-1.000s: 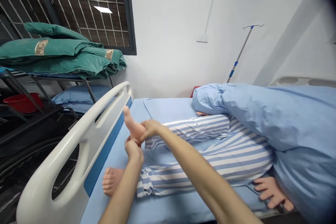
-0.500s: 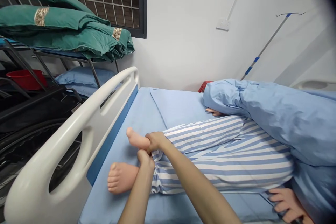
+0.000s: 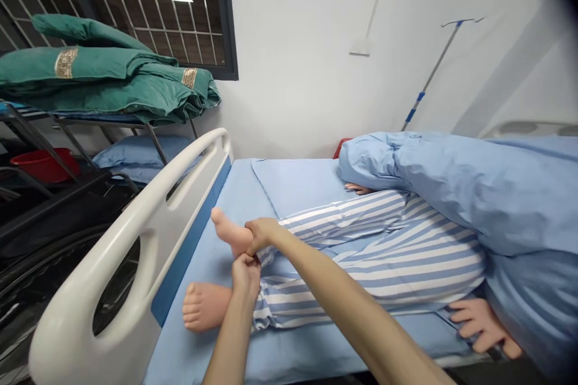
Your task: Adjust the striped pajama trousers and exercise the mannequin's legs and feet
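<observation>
The far foot [image 3: 229, 231], with the left hand [image 3: 246, 272] and right hand [image 3: 262, 234] both clamped round its heel end, seems held just above the bed [image 3: 298, 183] and so not yet at rest, while the near foot [image 3: 205, 307] lies unheld on the bed and the trousers [image 3: 401, 271] are already on.

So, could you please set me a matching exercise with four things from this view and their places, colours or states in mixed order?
Things:
1. Farther foot
2. Nearer foot
3. Trousers
4. Basin

Places, colours or states:
A. Red
B. Lying on the blue sheet
C. Blue and white stripes
D. Held in both hands

Pairs: 1-D, 2-B, 3-C, 4-A.
</observation>
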Tool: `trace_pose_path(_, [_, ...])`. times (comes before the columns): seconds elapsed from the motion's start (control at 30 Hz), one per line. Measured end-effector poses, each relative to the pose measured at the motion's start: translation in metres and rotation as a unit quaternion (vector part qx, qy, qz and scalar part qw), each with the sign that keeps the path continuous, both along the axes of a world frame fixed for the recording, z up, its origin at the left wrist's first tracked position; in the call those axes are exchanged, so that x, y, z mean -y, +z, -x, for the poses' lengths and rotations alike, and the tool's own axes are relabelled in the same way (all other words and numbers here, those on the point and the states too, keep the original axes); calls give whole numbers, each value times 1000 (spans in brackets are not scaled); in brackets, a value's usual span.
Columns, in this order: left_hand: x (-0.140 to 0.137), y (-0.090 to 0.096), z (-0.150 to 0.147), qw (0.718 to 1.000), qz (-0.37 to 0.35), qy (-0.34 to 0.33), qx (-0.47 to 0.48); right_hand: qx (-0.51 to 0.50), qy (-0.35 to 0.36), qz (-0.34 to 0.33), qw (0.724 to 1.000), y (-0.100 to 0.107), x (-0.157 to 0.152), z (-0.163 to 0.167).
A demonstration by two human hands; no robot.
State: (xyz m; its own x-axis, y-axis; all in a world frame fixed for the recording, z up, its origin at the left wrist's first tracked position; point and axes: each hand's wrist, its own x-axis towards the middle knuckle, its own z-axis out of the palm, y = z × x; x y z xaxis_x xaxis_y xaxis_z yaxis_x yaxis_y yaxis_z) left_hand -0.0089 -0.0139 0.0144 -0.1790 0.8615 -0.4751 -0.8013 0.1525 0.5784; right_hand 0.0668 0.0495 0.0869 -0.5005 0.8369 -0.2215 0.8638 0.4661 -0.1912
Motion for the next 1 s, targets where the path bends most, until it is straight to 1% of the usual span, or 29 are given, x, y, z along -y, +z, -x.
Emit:
trace_pose_path(0.03, [4, 14, -1, 999, -28, -25, 25, -20, 0, -3, 1000, 16, 2, -5])
trace_pose_path(0.1, [13, 49, -4, 990, -113, -59, 61, -77, 2, -8, 997, 52, 6, -18])
trace_pose_path(0.13, [16, 70, -8, 984, -154, -62, 58, -110, 4, -7, 994, 72, 8, -27])
trace_pose_path(0.2, [24, 114, -19, 968, -228, -96, 39, -189, 5, -1, 982, 114, 13, -47])
trace_pose_path(0.27, [33, 158, -35, 946, -301, -123, 9, -257, 3, 6, 966, 158, 20, -72])
trace_pose_path(0.33, [42, 199, -54, 915, -370, -163, -17, -318, -1, 4, 948, 203, 29, -102])
trace_pose_path(0.37, [47, 218, -65, 899, -395, -186, -26, -346, -3, -10, 938, 224, 35, -118])
trace_pose_path(0.47, [61, 265, -100, 864, -446, -230, -39, -409, -14, -52, 911, 277, 57, -166])
trace_pose_path(0.53, [68, 288, -124, 844, -473, -248, -53, -436, -15, -62, 898, 302, 73, -193])
trace_pose_path(0.57, [71, 296, -134, 834, -486, -256, -61, -446, -13, -65, 893, 310, 80, -203])
trace_pose_path(0.63, [74, 306, -149, 816, -507, -267, -76, -460, -8, -67, 885, 318, 90, -216])
trace_pose_path(0.67, [75, 308, -153, 810, -515, -269, -81, -465, -5, -67, 883, 319, 92, -218])
trace_pose_path(0.73, [75, 306, -153, 804, -522, -269, -89, -473, -3, -61, 879, 316, 92, -216])
trace_pose_path(0.83, [70, 293, -137, 811, -511, -271, -89, -470, -5, -42, 882, 304, 85, -200])
trace_pose_path(0.93, [62, 272, -112, 834, -477, -267, -72, -437, -10, -17, 899, 283, 72, -173])
trace_pose_path(1.0, [55, 254, -94, 856, -446, -255, -53, -403, -20, 2, 915, 264, 60, -151])
